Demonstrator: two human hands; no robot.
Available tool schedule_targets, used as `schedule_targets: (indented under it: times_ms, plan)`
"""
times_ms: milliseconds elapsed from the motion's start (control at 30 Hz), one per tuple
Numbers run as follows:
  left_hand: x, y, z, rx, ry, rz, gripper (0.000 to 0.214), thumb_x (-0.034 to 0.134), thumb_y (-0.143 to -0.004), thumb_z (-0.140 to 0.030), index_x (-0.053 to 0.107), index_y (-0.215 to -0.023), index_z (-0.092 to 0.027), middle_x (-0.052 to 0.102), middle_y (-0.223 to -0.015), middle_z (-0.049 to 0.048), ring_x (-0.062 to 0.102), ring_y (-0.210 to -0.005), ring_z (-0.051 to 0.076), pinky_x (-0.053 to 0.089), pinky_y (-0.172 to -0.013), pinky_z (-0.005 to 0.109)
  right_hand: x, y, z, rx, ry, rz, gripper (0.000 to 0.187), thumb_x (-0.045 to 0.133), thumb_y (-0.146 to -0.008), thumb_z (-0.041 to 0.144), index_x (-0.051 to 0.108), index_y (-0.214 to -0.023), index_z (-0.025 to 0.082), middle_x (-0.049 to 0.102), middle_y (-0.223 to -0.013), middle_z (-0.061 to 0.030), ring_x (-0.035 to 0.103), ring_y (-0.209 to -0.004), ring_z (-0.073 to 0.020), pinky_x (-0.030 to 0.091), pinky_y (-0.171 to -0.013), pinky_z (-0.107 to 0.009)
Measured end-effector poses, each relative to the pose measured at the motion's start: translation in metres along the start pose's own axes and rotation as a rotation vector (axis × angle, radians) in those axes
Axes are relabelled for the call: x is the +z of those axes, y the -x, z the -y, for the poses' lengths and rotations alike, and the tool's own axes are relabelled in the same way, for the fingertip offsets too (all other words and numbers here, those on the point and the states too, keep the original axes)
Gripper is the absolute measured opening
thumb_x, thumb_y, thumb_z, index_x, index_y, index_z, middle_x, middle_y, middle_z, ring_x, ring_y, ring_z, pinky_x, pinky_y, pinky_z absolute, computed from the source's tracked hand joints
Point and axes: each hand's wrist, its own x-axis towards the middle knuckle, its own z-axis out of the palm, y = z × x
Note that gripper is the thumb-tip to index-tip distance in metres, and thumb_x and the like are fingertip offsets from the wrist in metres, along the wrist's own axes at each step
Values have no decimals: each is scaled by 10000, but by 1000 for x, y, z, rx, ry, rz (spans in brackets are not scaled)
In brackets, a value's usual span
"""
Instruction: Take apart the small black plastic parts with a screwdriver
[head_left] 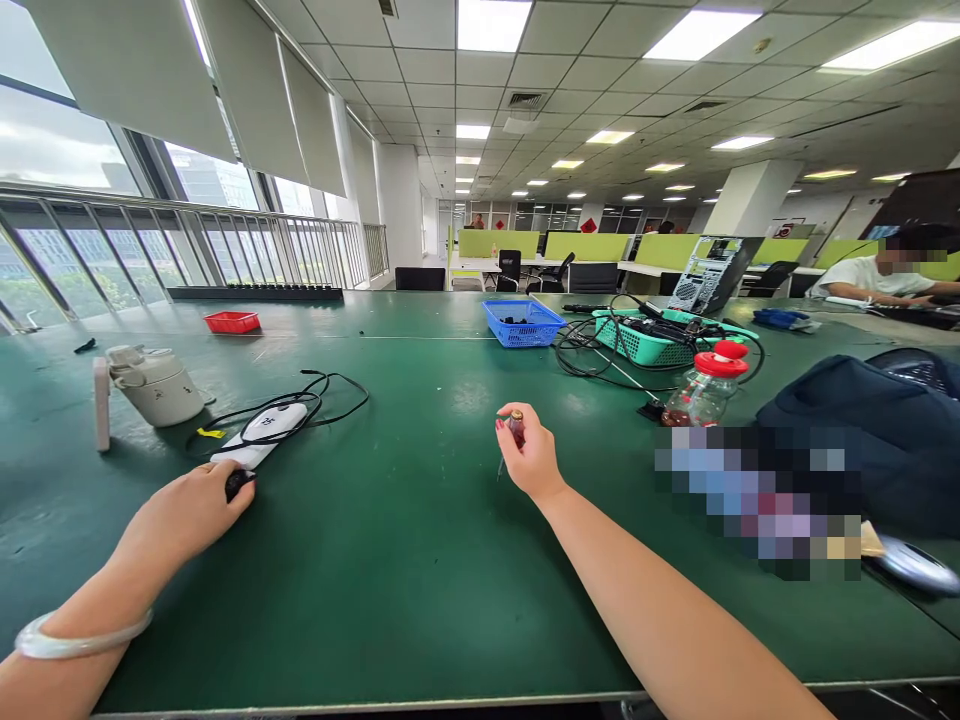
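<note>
My left hand [184, 510] is closed around a small black object [239, 484] at the near end of a long white device [270, 425]; whether the two are joined I cannot tell. A black cable [341, 385] loops over and beside that device, with a yellow tag [211, 433] near it. Farther right, my right hand [531, 452] is raised above the table's middle with its fingers wrapped round a screwdriver [517, 424]. Its reddish-brown handle end shows between the fingers, and a thin shaft points down toward the green tabletop [360, 600].
Left stand a beige jug-like cup [159, 388] and a red tray [232, 322]. At the back are a blue basket [523, 325] with black bits and a green basket [652, 345] of cables. A red-lidded jar [701, 390] and dark bag [862, 440] lie right. A person sits far right.
</note>
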Motion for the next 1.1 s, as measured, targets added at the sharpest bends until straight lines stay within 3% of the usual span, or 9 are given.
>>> schedule_targets:
  times_ms: [100,200,400,800,967,1100]
  plan:
    - [1,3,1,9,81,35,596,306,-940,-435,665,-1278,-101,699,-1259,207,680,-1137,352,496,-1018,472,0,0,0,1,-4,0,121,493,-935,360,529,-981,254,428,-532,93,408,-437,-122,381,-499,-250]
    - [5,6,2,9,102,-25,642,306,-947,-465,605,-1378,-93,665,-1312,212,655,-1186,356,473,-1059,481,0,0,0,-7,-6,-1,118,491,-935,354,527,-979,250,422,-529,95,406,-434,-120,381,-500,-247]
    - [11,5,3,70,80,-34,640,347,-950,-486,589,-1392,-92,676,-1268,197,651,-1165,355,468,-1058,482,0,0,-1,-15,-9,-2,126,487,-938,351,530,-988,244,414,-527,100,399,-429,-113,371,-495,-241]
    - [3,16,0,52,189,-48,705,233,-968,-515,475,-1478,-94,597,-1424,205,555,-1327,338,356,-1162,478,0,1,-3,-16,22,-15,149,495,-927,362,544,-995,239,473,-545,80,442,-453,-121,410,-525,-244]
    - [2,16,4,69,202,-67,685,294,-945,-520,501,-1453,-109,641,-1369,185,586,-1265,325,400,-1112,445,-1,1,-3,-6,36,-9,158,495,-929,376,544,-992,241,484,-550,77,443,-451,-120,406,-519,-242]
    - [-3,18,7,58,203,-122,626,410,-902,-532,574,-1395,-183,738,-1207,118,622,-1162,331,463,-995,413,-1,2,-2,-15,35,-13,158,495,-930,375,546,-995,240,498,-555,73,450,-455,-122,421,-532,-244]
